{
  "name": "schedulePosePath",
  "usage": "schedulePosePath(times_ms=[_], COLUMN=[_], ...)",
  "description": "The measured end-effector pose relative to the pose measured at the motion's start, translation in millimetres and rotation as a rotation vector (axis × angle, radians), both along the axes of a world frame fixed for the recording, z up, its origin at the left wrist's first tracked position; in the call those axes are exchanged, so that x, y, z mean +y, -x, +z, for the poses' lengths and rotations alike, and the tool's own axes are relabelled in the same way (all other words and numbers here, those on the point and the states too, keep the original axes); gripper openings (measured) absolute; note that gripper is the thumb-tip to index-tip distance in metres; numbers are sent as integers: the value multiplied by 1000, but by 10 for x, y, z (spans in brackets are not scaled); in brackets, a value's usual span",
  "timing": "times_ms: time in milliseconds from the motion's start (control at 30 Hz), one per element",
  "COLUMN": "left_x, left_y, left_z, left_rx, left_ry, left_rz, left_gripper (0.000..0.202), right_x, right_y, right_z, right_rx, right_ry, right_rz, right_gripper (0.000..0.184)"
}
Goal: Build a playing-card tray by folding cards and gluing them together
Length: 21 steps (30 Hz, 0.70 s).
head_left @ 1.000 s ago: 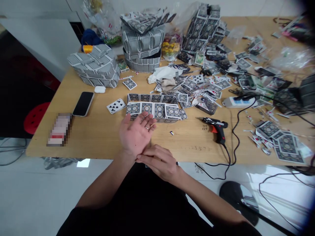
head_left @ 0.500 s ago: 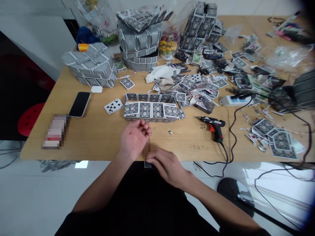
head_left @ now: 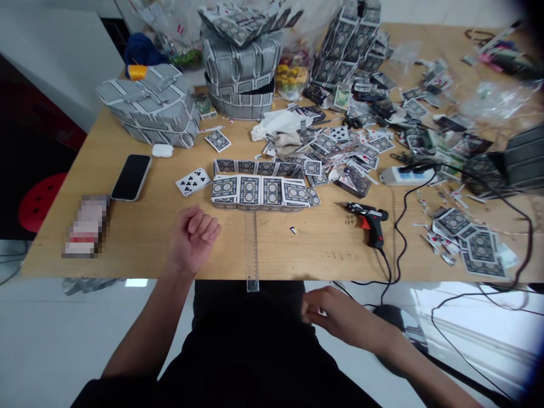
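Since the clear ruler (head_left: 252,249) overhangs the wooden table's (head_left: 314,255) near edge at 6 o'clock from the card-covered box (head_left: 259,192), one careless brush could knock it down or skew it. My hands are apart: my left hand (head_left: 193,238) curled empty at 7 o'clock, my right hand (head_left: 340,314) off the table at 5 o'clock.

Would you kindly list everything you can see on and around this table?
wooden table: one, light brown, across the view
card-covered boxes: two, grey, back left
card-built box: one, blue-grey, centre
loose playing cards: many, blue-grey and white, right of centre
clear ruler: one, transparent, at near edge
glue gun: one, black and orange, right of ruler
power strip: one, white, right
smartphone: one, black, left
left hand: one, curled, left of ruler
right hand: one, below table edge
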<state>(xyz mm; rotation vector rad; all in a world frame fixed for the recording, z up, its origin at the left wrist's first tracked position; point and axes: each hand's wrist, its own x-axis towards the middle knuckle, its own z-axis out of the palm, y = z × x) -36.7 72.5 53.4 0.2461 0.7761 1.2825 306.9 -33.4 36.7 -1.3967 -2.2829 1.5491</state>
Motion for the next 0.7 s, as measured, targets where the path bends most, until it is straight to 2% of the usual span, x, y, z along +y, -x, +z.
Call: schedulePosePath(times_ms=[67, 133, 200, 267, 333, 367, 400, 433, 500, 567, 633, 700], left_x=[-13, -26, -21, 5, 31, 36, 32, 19, -26, -72, -94, -86], left_y=[-10, -58, -139, -246, -366, -427, -487, -542, -639, -714, -767, -802], left_z=[21, 57, 122, 234, 396, 487, 576, 656, 766, 798, 772, 725], left_rx=[-10, -9, -5, 6, 44, 83, 138, 209, 405, 648, 868, 1029], left_ry=[-22, -57, -92, -126, -186, -238, -310, -404, -637, -886, -1111, -1282], left_rz=[10, 8, -2, -23, -57, -78, -107, -134, -142, -110, -92, -112], left_gripper=[54, 54, 54, 55, 56, 58, 59, 60, 58, 54, 50, 45], right_x=[99, 154, 141, 55, -88, -171, -257, -340, -472, -528, -502, -431], right_y=[208, 467, 798, 1214, 1689, 1929, 2155, 2359, 2665, 2812, 2816, 2732], right_z=[90, 155, 140, 18, -181, -286, -380, -454, -514, -458, -327, -186], right_rx=[97, 267, 458, 565, 498, 432, 388, 372, 327, 382, 470, 560], right_ry=[39, 42, 79, 185, 351, 495, 695, 950, 1314, 1453, 1526, 1613], right_rz=[39, 82, 137, 290, 413, 431, 413, 389, 112, -128, -325, -382], right_gripper=[19, 31, 36, 33, 13, 14, 24, 33, 36, 27, 20, 18])
